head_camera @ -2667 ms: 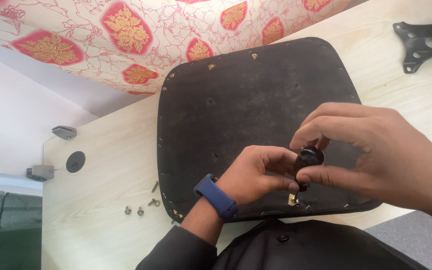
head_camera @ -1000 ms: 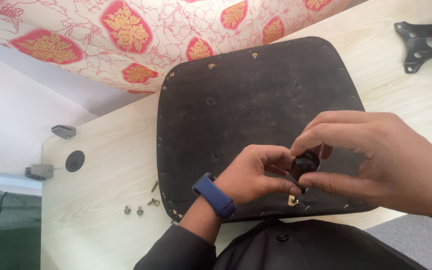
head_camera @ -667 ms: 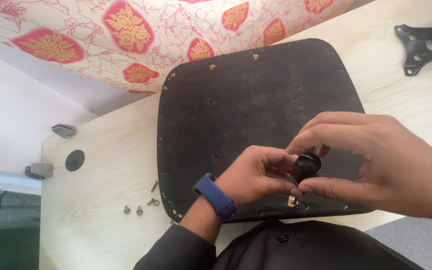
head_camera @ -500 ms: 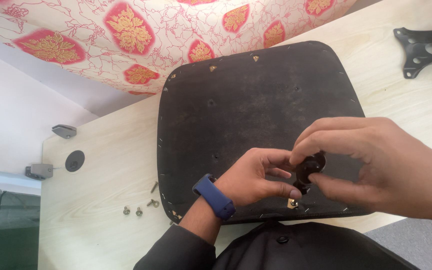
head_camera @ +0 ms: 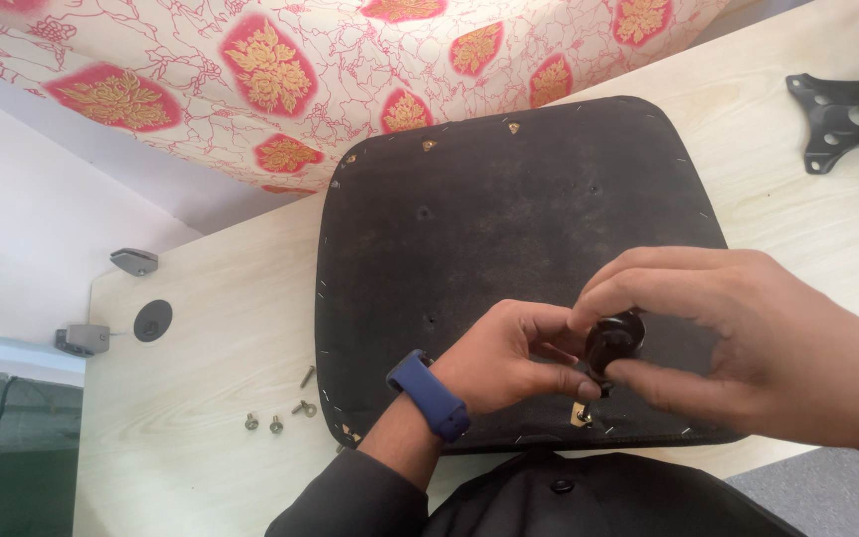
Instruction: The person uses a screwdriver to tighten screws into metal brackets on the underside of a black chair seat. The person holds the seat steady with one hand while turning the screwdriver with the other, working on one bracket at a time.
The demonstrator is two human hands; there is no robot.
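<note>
Both hands pinch one black knob [head_camera: 613,341]: left hand [head_camera: 509,358] and right hand [head_camera: 748,348] fingers clamped on it, steadying it above the upturned seat [head_camera: 509,229] on the table [head_camera: 211,348]

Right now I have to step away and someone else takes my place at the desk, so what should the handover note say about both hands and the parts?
Left hand: fingertips pinch the stem under the black knob.
Right hand: thumb and fingers grip the knob from above.
Knob sits over a brass fitting near the front edge of the upside-down black seat pad on the wooden table.
Loose screws lie left of the pad; black metal bracket at far right.
Done: cannot tell whether the knob is seated.
Left: screws and bracket unused.
</note>
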